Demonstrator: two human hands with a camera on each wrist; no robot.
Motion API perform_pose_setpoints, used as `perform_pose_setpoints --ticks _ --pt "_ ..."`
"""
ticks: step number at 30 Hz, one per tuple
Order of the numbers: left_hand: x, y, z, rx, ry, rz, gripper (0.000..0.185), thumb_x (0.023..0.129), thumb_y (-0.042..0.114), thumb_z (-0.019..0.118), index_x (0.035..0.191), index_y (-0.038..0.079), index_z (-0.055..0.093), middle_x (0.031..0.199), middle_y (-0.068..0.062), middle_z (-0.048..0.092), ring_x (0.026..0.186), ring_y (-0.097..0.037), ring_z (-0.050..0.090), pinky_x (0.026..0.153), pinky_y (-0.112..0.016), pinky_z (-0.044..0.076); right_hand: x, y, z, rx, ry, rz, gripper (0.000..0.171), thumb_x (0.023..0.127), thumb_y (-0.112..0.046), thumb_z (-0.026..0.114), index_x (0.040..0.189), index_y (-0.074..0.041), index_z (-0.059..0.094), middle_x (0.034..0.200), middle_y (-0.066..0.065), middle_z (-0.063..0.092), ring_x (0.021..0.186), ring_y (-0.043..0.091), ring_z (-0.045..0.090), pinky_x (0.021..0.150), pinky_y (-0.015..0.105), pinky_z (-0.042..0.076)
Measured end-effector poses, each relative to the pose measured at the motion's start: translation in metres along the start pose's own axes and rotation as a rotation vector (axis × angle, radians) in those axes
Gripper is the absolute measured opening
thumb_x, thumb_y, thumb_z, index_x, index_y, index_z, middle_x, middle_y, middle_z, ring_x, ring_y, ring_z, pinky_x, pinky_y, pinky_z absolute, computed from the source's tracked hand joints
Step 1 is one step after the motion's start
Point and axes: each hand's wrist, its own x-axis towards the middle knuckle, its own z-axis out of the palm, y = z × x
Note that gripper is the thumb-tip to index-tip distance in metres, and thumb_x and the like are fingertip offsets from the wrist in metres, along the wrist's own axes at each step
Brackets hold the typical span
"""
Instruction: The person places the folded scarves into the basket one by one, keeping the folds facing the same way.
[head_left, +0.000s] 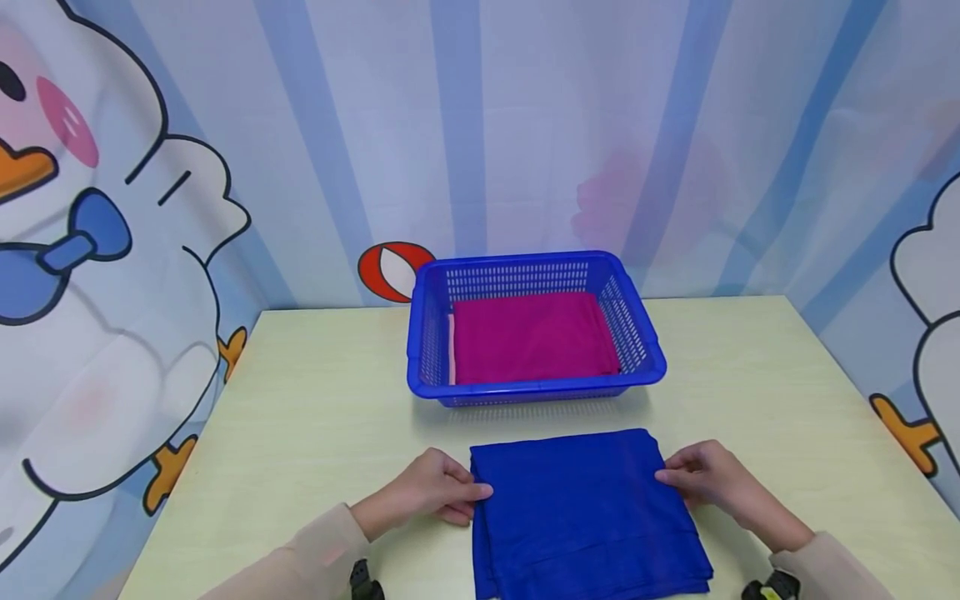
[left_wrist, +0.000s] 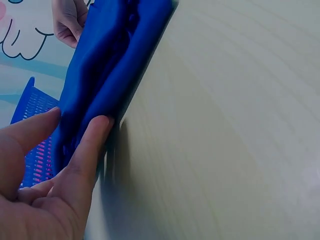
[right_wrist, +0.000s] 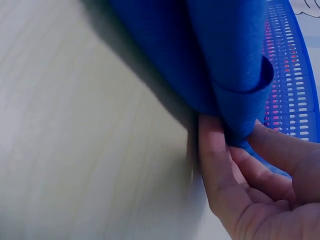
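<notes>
A folded blue cloth (head_left: 588, 512) lies on the pale table (head_left: 315, 417), near its front edge. My left hand (head_left: 431, 493) pinches the cloth's left edge between thumb and fingers; the left wrist view shows the blue cloth (left_wrist: 105, 75) held by those fingers (left_wrist: 87, 145). My right hand (head_left: 705, 479) pinches the right edge near the far corner. In the right wrist view the blue cloth (right_wrist: 225, 65) folds over my right fingers (right_wrist: 215, 150). Behind the cloth stands a blue basket (head_left: 427, 325) with a folded magenta cloth (head_left: 532, 337) inside.
The blue basket's slotted wall (right_wrist: 292, 75) shows close behind the right hand, and its corner (left_wrist: 32, 130) beside the left hand. A cartoon backdrop (head_left: 112, 208) surrounds the table on three sides. Bare tabletop lies on both sides of the cloth.
</notes>
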Motion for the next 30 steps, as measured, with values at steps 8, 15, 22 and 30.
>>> perform_pose_setpoints --ticks 8,15,22,30 --pt "0.001 0.000 0.009 0.034 0.041 0.002 0.034 0.086 0.020 0.081 0.064 0.010 0.057 0.067 -0.009 0.070 0.062 -0.021 0.072 0.058 -0.032 0.060 -0.001 -0.001 0.001 0.019 -0.002 0.035 0.017 0.096 -0.011 0.068 0.091 0.006 0.069 0.074 0.003 0.066 0.063 0.016 0.062 0.058 0.031 0.059" --pt "0.000 0.004 0.014 0.062 0.059 0.001 0.038 0.086 0.020 0.081 0.061 0.011 0.054 0.065 -0.008 0.069 0.061 -0.022 0.072 0.056 -0.032 0.060 -0.004 0.000 0.001 0.043 -0.041 0.031 0.018 0.096 -0.014 0.068 0.085 0.001 0.068 0.067 0.001 0.060 0.058 0.014 0.057 0.052 0.026 0.055" --pt "0.000 0.003 0.017 0.055 0.061 0.011 0.027 0.087 0.017 0.079 0.070 0.003 0.065 0.067 -0.011 0.070 0.061 -0.024 0.072 0.055 -0.033 0.060 -0.003 0.005 -0.002 0.104 -0.113 0.013 0.021 0.097 -0.019 0.068 0.083 -0.003 0.066 0.063 -0.002 0.055 0.054 0.011 0.054 0.050 0.023 0.053" --pt "0.001 0.000 0.018 0.020 0.047 0.005 0.019 0.089 0.013 0.077 0.083 -0.003 0.068 0.073 -0.015 0.072 0.066 -0.025 0.073 0.056 -0.031 0.060 -0.002 0.008 -0.005 0.205 -0.222 -0.023 0.025 0.098 -0.021 0.066 0.076 -0.010 0.061 0.060 -0.006 0.047 0.051 0.007 0.049 0.049 0.017 0.047"
